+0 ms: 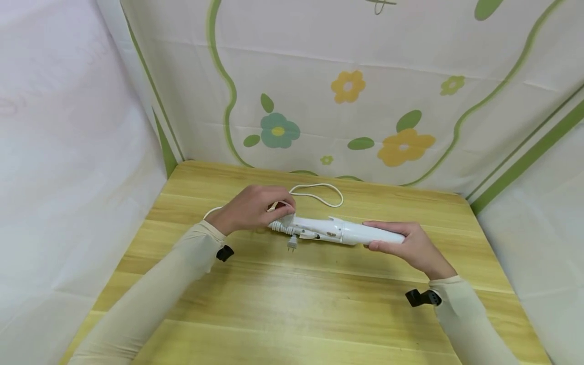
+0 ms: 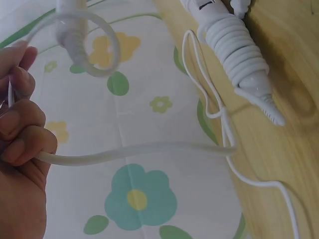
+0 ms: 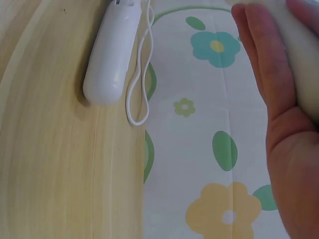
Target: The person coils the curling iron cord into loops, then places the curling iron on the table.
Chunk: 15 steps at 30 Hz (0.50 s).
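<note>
My left hand [image 1: 255, 207] is curled around a thin white power cord [image 2: 119, 152], which bows away from the fingers in the left wrist view. A white, wand-shaped electric appliance [image 1: 374, 233] is gripped by my right hand [image 1: 416, 247], thumb on the near side. Its corded end [image 2: 70, 32] hangs blurred at the top of the left wrist view. Beneath lies a second white appliance [image 3: 110, 59] with a rounded end; its own cord [image 2: 237, 50] is wound in several turns. In the head view the two overlap, so their outlines are hard to separate. A two-pin plug [image 1: 292, 243] sits beside the windings.
A loose cord loop [image 1: 339, 198] rests on the wood-patterned table [image 1: 292, 314] behind the appliances. The flower-printed cloth [image 1: 310, 86] rises at the table's back edge. White cloth [image 1: 59, 167] stands on the left, and more on the right.
</note>
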Tool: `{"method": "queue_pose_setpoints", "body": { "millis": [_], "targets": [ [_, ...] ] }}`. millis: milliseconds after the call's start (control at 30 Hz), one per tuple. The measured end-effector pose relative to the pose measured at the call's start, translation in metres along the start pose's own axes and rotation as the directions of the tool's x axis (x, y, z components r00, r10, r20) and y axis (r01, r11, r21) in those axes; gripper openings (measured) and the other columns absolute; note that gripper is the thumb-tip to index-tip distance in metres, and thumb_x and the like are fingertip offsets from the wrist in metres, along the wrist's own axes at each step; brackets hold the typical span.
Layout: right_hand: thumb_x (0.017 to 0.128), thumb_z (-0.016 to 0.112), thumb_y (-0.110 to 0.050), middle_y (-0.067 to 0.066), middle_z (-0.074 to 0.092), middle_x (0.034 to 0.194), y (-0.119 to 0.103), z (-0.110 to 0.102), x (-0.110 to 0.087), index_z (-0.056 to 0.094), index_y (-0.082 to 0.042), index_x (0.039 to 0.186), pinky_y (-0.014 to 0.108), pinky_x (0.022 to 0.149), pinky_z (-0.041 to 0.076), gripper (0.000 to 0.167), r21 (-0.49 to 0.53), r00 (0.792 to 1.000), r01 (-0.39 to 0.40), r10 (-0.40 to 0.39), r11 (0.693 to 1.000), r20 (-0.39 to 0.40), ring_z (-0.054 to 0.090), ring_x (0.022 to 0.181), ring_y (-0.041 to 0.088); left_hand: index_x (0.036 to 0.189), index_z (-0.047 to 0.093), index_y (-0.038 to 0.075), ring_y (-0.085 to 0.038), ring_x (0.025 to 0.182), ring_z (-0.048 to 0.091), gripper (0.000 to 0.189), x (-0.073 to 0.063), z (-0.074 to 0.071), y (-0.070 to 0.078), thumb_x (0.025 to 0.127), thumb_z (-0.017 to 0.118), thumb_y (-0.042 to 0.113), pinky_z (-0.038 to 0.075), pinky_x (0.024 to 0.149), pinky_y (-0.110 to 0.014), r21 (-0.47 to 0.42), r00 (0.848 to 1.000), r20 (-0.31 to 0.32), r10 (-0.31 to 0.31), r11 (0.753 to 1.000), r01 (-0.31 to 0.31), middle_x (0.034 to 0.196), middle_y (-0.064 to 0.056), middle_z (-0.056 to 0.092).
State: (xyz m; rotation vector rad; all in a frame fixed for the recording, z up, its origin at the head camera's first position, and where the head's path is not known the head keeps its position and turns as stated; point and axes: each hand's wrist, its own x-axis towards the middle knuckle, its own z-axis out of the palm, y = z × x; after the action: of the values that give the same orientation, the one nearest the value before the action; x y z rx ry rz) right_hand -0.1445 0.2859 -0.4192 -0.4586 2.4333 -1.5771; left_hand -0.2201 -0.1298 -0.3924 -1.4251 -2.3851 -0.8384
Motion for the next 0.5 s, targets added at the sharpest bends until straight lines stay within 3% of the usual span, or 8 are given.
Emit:
{"method": "queue_pose_setpoints", "body": {
  "millis": [133,300,500],
  "targets": [
    [0.097,0.08,0.001,-0.004,0.077,0.135,0.0001,-0.0011,-0.0048,0.068,0.002,0.144,0.035,0.088,0.066,0.049,0.118,0.997,0.03,-0.038,0.993,0.065,0.083,0.101,0.028,0.11,0.077,0.018,-0.008,0.064,0.049,0.007,-0.001,0.0012,-0.0018,0.105,0.077,0.021,0.042,0.062,-0.025,-0.179,0.996,0.023,-0.084,0.98,0.087,0.097,0.01,0.076],
    [0.095,0.074,0.014,0.001,0.078,0.134,-0.0014,-0.002,-0.0072,0.066,0.009,0.142,0.041,0.085,0.067,0.047,0.213,0.989,0.106,-0.126,0.971,0.082,0.083,0.098,0.029,0.112,0.068,0.015,-0.013,0.068,0.048,0.012,0.0,0.0042,-0.0009,0.106,0.075,0.022,0.041,0.064,-0.026,-0.418,0.973,0.094,-0.212,0.878,0.232,0.091,0.005,0.069],
    [0.095,0.071,0.018,0.004,0.078,0.133,-0.0042,-0.0032,-0.0056,0.066,0.01,0.142,0.041,0.083,0.067,0.047,0.253,0.98,0.169,-0.19,0.953,0.062,0.084,0.095,0.027,0.109,0.065,0.018,-0.025,0.08,0.063,0.008,0.0021,0.0099,-0.0009,0.109,0.071,0.024,0.053,0.073,-0.029,-0.539,0.953,0.129,-0.273,0.787,0.299,0.099,-0.003,0.07]
  ]
}}
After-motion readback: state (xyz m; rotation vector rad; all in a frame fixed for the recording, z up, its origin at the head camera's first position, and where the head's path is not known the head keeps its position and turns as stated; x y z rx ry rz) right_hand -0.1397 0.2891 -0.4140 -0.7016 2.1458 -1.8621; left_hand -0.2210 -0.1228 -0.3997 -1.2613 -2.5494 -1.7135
